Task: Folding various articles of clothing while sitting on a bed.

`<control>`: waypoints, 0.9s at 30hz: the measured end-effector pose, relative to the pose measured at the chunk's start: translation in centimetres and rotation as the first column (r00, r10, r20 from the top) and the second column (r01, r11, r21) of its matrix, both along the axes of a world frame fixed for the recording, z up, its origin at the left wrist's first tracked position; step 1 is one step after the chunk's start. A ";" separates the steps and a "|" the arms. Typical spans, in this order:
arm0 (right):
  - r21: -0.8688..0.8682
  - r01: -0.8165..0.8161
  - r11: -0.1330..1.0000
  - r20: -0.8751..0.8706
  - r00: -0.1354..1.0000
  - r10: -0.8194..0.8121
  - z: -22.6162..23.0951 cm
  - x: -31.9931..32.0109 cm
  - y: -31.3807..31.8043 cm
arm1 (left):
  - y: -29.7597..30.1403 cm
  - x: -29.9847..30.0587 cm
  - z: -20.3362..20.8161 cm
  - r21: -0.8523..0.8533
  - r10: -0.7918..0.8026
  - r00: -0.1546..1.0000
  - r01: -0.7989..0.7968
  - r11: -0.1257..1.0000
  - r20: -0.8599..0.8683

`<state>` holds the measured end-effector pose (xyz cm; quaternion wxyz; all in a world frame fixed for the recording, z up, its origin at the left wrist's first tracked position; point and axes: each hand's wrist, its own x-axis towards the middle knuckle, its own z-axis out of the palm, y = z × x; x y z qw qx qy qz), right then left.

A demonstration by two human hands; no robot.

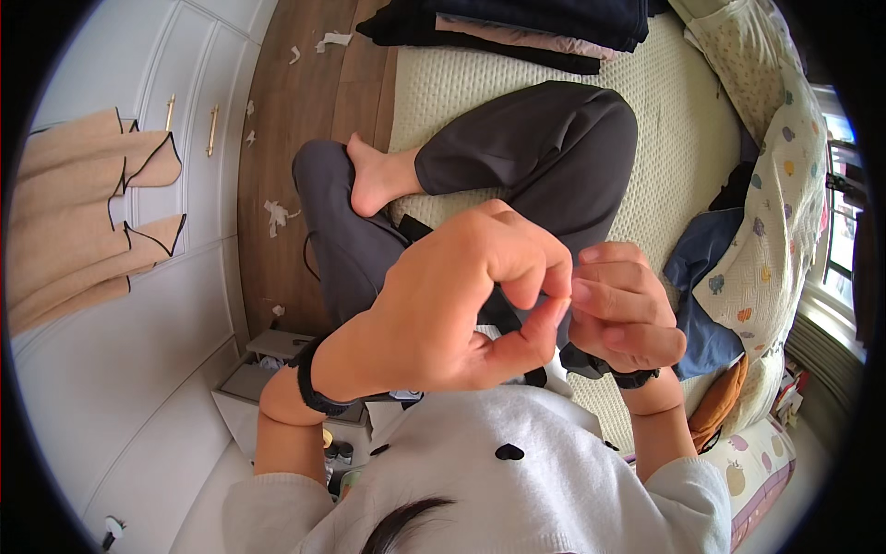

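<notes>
Raised in front of my chest, my left hand [461,295] pinches thumb and forefinger together. Right against that pinch, my right hand [623,309] has its fingers curled in, their tips meeting those of the left. Whatever sits between the fingertips is too small to make out. Each wrist wears a black band [312,379]. Below the hands are my crossed legs in dark grey trousers [517,148]. Part of a dark item and some white material show behind the hands, mostly hidden by them.
I sit on a bed with a pale textured cover [683,120]. Folded clothes [544,28] lie at its far end. A patterned quilt [775,222] and blue cloth [706,305] are at the right. White scraps [277,217] litter the wooden floor; tan garments [83,203] hang by white cabinets at the left.
</notes>
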<state>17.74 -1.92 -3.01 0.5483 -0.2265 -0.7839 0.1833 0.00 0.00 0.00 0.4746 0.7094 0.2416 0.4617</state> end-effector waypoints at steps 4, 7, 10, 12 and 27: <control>0.052 -0.021 0.998 -0.037 0.999 0.023 0.1 0.1 0.0 | -0.2 0.3 0.6 0.074 0.051 0.999 -0.050 0.996 -0.011; 0.069 -0.047 0.996 -0.031 0.998 0.049 0.3 0.1 0.0 | -0.6 0.6 0.5 0.113 0.096 0.995 -0.095 0.989 0.003; 0.081 -0.079 0.994 0.012 0.997 0.078 0.8 0.1 0.0 | -0.7 0.6 0.4 0.140 0.125 0.992 -0.122 0.983 -0.011; 0.077 -0.092 0.993 0.052 0.995 0.089 0.9 0.3 0.0 | -0.7 0.5 0.5 0.151 0.119 0.992 -0.114 0.982 -0.028; 0.098 -0.128 0.987 0.173 0.979 0.110 0.1 0.5 0.6 | -0.4 0.3 -0.1 0.052 0.095 0.975 -0.086 0.995 -0.199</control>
